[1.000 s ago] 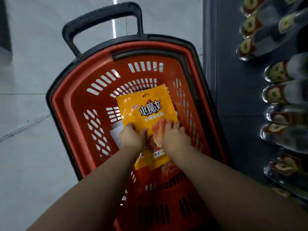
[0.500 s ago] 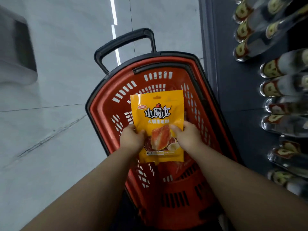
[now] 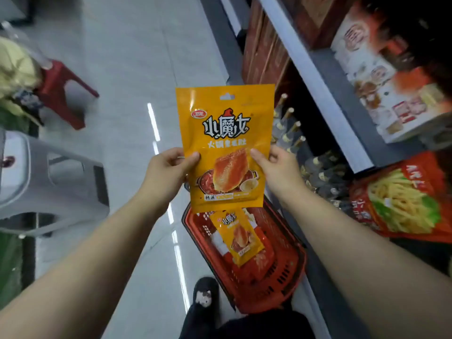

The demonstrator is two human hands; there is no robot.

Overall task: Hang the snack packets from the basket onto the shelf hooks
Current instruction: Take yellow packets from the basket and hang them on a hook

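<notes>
A yellow snack packet (image 3: 226, 133) with a hang hole at its top is held upright in front of me, high above the basket. My left hand (image 3: 168, 170) pinches its left edge and my right hand (image 3: 275, 165) pinches its right edge. Below it on the floor stands the red basket (image 3: 291, 272), with a second yellow packet (image 3: 238, 237) and red packets lying inside. No shelf hooks can be made out in this view.
Shelving runs along the right with boxed goods (image 3: 389, 94), a red noodle packet (image 3: 406, 199) and bottles (image 3: 288, 133) low down. A grey stool (image 3: 49, 182) and a red stool (image 3: 63, 91) stand at left. My foot (image 3: 205, 293) is beside the basket.
Both hands lifted the yellow packet out of the basket and up in front of me. The view rose from the basket toward the aisle and shelves.
</notes>
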